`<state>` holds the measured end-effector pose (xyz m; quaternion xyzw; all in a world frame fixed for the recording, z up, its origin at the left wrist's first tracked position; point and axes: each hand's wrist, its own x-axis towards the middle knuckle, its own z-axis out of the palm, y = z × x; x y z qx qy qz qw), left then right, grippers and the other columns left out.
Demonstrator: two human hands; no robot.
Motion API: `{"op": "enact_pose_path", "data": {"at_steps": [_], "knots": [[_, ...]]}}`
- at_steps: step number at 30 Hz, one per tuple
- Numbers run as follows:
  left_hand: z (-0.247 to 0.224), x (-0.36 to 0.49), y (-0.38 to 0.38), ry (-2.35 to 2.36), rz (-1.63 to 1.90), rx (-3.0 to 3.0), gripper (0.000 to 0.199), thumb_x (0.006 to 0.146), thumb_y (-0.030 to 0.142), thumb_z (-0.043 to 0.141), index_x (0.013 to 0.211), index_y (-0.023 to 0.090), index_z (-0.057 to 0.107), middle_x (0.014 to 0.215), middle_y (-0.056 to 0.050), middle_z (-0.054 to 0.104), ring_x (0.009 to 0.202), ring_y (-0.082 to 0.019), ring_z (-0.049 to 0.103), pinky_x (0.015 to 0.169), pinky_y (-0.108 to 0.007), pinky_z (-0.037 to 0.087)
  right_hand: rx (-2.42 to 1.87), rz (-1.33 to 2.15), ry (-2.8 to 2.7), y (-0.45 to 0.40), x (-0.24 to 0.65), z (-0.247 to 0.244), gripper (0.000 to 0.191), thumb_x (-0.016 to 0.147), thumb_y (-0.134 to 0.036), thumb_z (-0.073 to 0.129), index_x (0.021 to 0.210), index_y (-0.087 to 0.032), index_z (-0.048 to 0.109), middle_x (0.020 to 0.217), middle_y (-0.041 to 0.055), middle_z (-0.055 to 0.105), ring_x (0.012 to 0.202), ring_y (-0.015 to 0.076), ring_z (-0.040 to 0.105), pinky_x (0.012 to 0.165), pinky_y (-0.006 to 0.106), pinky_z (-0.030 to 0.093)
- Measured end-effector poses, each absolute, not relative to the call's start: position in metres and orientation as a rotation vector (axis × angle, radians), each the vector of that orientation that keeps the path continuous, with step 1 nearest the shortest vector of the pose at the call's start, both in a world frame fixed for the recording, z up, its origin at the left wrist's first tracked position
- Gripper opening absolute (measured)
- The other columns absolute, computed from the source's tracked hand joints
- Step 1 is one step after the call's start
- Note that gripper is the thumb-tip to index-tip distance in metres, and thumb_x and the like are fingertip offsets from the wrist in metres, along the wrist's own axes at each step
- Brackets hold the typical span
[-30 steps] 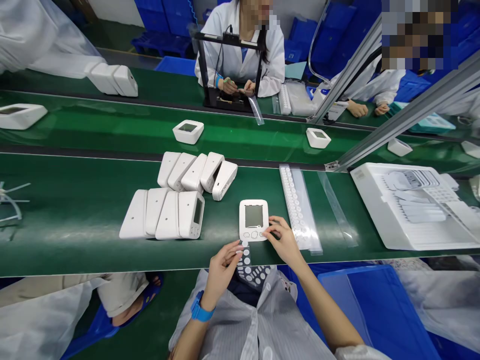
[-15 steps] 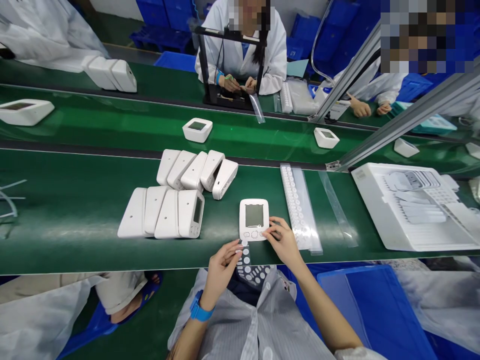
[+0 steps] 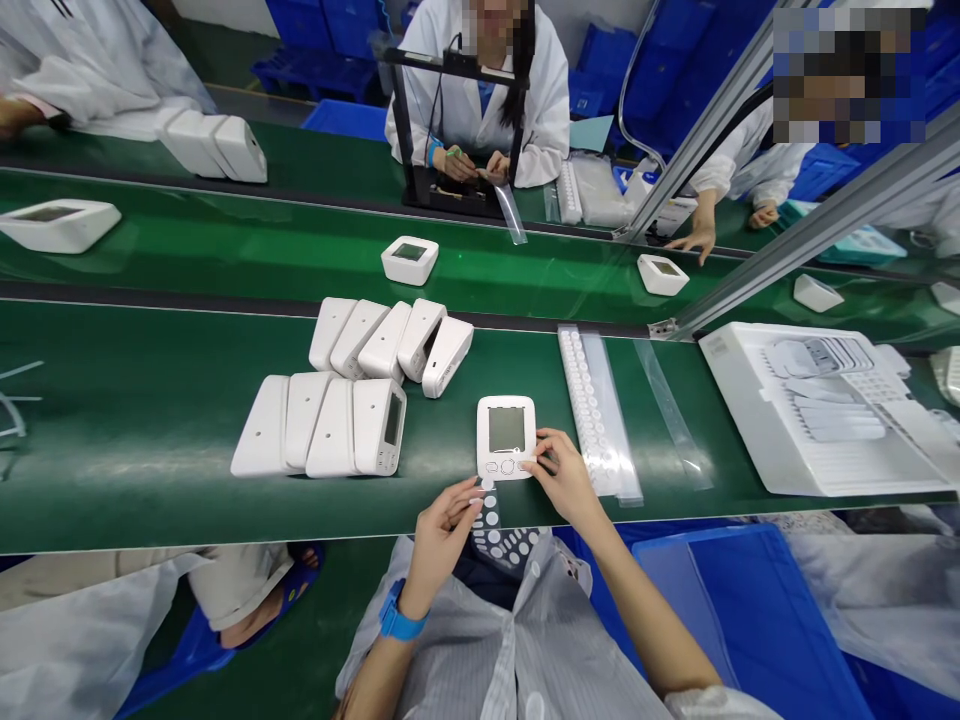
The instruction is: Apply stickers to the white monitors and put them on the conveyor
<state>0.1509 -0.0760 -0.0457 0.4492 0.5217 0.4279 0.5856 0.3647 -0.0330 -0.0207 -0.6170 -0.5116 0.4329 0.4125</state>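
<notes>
A white device with a grey screen lies face up on the green bench, its buttons toward me. My right hand grips its lower right edge between thumb and fingers. Just below the device, my left hand pinches a clear strip with round white stickers, whose top end is at the device's lower edge. To the left, several white devices lean on one another in two rows, mostly backs showing. Right of my right hand lie sheets of round white stickers.
Behind the bench runs a green conveyor carrying spaced white devices. A clear strip and a white bin with parts are at right. A metal post slants over the belt. Co-workers in white coats sit opposite.
The devices on the conveyor have moved slightly right. A co-worker's hand at the upper right has reached toward the belt. My hands have barely moved.
</notes>
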Motion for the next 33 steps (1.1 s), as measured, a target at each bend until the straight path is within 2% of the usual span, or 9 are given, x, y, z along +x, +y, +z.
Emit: {"op": "enact_pose_path", "data": {"at_steps": [3, 6, 9, 11, 15, 22, 28, 33], "knots": [[-0.047, 0.151, -0.076, 1.209, 1.001, 1.045, 0.039, 0.086, 0.037, 0.067, 0.119, 0.017, 0.066, 0.108, -0.012, 0.078, 0.106, -0.028, 0.073, 0.09, -0.038, 0.062, -1.532, 1.118, -1.283, -0.029, 0.371, -0.021, 0.032, 0.075, -0.044, 0.077, 0.084, -0.022, 0.055, 0.116, 0.0061, 0.059, 0.105, 0.021, 0.067, 0.091, 0.04, 0.06], [-0.047, 0.151, -0.076, 1.187, 1.015, 1.024, 0.038, 0.086, 0.036, 0.067, 0.119, 0.017, 0.066, 0.109, -0.011, 0.077, 0.106, -0.026, 0.073, 0.093, -0.038, 0.06, -1.531, 1.108, -1.254, -0.026, 0.377, -0.023, 0.028, 0.085, -0.047, 0.066, 0.093, -0.022, 0.055, 0.114, 0.0082, 0.065, 0.101, 0.0206, 0.07, 0.086, 0.037, 0.061], [-0.045, 0.151, -0.075, 1.182, 1.043, 1.011, 0.037, 0.086, 0.037, 0.068, 0.118, 0.017, 0.066, 0.109, -0.011, 0.077, 0.107, -0.026, 0.073, 0.093, -0.038, 0.06, -1.557, 1.049, -1.243, -0.02, 0.379, -0.027, 0.029, 0.093, -0.048, 0.053, 0.106, -0.022, 0.059, 0.109, 0.0097, 0.069, 0.103, 0.0217, 0.069, 0.09, 0.039, 0.058], [-0.043, 0.152, -0.073, 1.211, 1.071, 1.004, 0.039, 0.085, 0.039, 0.068, 0.118, 0.018, 0.065, 0.109, -0.011, 0.077, 0.106, -0.026, 0.073, 0.092, -0.038, 0.06, -1.566, 1.019, -1.263, -0.016, 0.376, -0.028, 0.031, 0.095, -0.047, 0.052, 0.11, -0.022, 0.062, 0.108, 0.0096, 0.07, 0.104, 0.0228, 0.068, 0.092, 0.041, 0.056], [-0.038, 0.152, -0.068, 1.27, 1.115, 0.972, 0.045, 0.084, 0.044, 0.069, 0.12, 0.018, 0.064, 0.111, -0.011, 0.076, 0.108, -0.026, 0.072, 0.095, -0.038, 0.058, -1.552, 1.004, -1.311, -0.011, 0.368, -0.028, 0.033, 0.096, -0.046, 0.05, 0.116, -0.023, 0.063, 0.115, 0.0097, 0.069, 0.103, 0.0231, 0.068, 0.092, 0.041, 0.057], [-0.039, 0.154, -0.054, 1.219, 1.106, 0.97, 0.046, 0.083, 0.045, 0.07, 0.12, 0.018, 0.064, 0.118, -0.012, 0.073, 0.116, -0.026, 0.067, 0.104, -0.04, 0.052, -1.516, 0.987, -1.35, -0.025, 0.36, -0.033, 0.051, 0.091, -0.044, 0.059, 0.138, -0.023, 0.051, 0.138, 0.0114, 0.058, 0.126, 0.0242, 0.058, 0.108, 0.044, 0.048], [-0.043, 0.16, -0.046, 1.214, 1.097, 0.98, 0.048, 0.081, 0.047, 0.072, 0.119, 0.018, 0.064, 0.117, -0.013, 0.073, 0.116, -0.028, 0.067, 0.104, -0.042, 0.052, -1.48, 0.893, -1.316, -0.033, 0.344, -0.035, 0.045, 0.097, -0.044, 0.049, 0.137, -0.024, 0.053, 0.143, 0.0109, 0.054, 0.136, 0.0241, 0.048, 0.118, 0.048, 0.035], [-0.05, 0.166, -0.054, 1.205, 1.106, 0.945, 0.045, 0.083, 0.045, 0.072, 0.119, 0.019, 0.064, 0.122, -0.013, 0.072, 0.118, -0.028, 0.066, 0.103, -0.041, 0.053, -1.441, 0.872, -1.233, -0.034, 0.34, -0.029, 0.044, 0.102, -0.044, 0.037, 0.136, -0.02, 0.049, 0.144, 0.0151, 0.054, 0.133, 0.0222, 0.053, 0.11, 0.043, 0.046]]}}
